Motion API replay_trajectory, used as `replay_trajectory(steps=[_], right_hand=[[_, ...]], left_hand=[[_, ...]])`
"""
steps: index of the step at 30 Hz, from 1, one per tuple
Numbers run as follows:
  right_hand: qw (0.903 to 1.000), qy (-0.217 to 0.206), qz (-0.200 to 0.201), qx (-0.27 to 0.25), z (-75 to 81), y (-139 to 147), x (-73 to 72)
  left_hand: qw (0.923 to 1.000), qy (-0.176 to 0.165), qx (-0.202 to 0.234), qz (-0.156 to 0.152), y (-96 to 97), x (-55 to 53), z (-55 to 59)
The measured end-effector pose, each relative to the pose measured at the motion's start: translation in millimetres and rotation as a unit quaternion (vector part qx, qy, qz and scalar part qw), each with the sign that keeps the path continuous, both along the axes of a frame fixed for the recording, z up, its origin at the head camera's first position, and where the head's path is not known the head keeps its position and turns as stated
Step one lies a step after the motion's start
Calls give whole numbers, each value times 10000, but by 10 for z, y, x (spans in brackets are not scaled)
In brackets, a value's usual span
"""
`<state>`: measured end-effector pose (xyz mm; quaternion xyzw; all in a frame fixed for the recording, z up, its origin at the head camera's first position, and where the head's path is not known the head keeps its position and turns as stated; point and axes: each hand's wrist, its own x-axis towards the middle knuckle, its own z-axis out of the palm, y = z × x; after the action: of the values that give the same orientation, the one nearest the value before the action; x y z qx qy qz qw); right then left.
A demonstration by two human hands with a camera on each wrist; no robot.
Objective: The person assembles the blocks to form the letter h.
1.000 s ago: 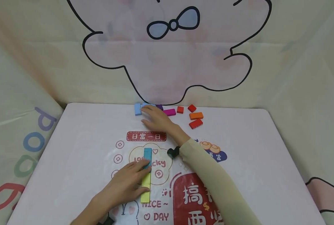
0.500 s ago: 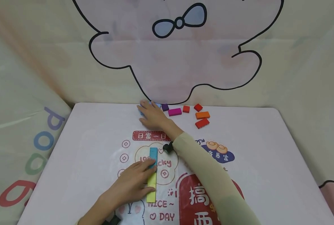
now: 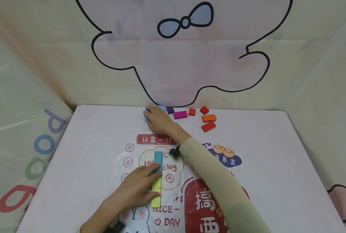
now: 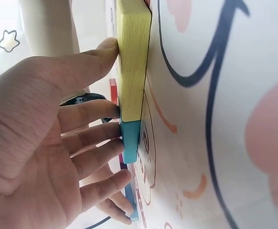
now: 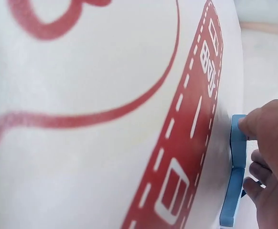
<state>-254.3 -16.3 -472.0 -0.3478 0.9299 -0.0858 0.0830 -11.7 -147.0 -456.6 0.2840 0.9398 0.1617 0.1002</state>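
Note:
A teal block [image 3: 158, 156] and a longer yellow block [image 3: 156, 203] lie end to end in a line on the white table. My left hand [image 3: 136, 190] rests over them, fingers extended; in the left wrist view its thumb touches the yellow block and middle fingertips reach the teal one. At the table's far edge my right hand [image 3: 160, 122] is over two light blue blocks [image 3: 162, 108]. The right wrist view has its thumb against one light blue block [image 5: 238, 143], fingers curled behind it, while a second light blue block [image 5: 232, 196] adjoins it.
Right of the right hand, along the back, lie a dark purple block [image 3: 170, 110], a magenta block [image 3: 180, 115], an orange block [image 3: 209, 118] and several red blocks [image 3: 208, 126]. Behind the table [image 3: 263, 145] rises a printed cloth backdrop [image 3: 190, 58].
My right hand has shifted left onto the leftmost light blue block, and its fingers have drawn in. The left hand stays on the teal and yellow blocks. The head view has shifted slightly.

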Motion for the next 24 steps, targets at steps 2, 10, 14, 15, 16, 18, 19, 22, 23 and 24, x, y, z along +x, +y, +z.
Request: replay_trajectory(steps=[2, 10, 14, 15, 16, 18, 19, 22, 23, 24], right_hand=[[10000, -78, -17, 34, 6, 12, 9], [9998, 36, -16, 200, 57, 55, 33], [9999, -44, -28, 90, 87, 85, 47], [9999, -86, -25, 44, 97, 95, 50], [9999, -138, -25, -14, 106, 106, 53], [9996, -248, -29, -126, 118, 131, 58], [9994, -302, -30, -160, 122, 145, 62], [9990, -386, 3, -209, 117, 183, 75], [9989, -404, -2, -224, 110, 196, 80], [9988, -431, -19, -245, 103, 209, 88]], left_hand=[[10000, -45, 18, 0, 3, 2, 2], [9999, 99, 21, -62, 6, -5, 12], [9996, 236, 39, -139, 4, -9, 0], [9996, 246, 38, -153, 2, -11, -2], [9996, 242, 45, -158, 1, -12, 0], [9997, 182, 50, -141, 0, -14, -1], [9998, 151, 46, -132, -1, -15, -1], [9998, 133, 33, -121, 0, -17, -6], [9998, 140, 35, -120, 1, -17, -8], [9998, 159, 37, -128, 1, -17, -8]])
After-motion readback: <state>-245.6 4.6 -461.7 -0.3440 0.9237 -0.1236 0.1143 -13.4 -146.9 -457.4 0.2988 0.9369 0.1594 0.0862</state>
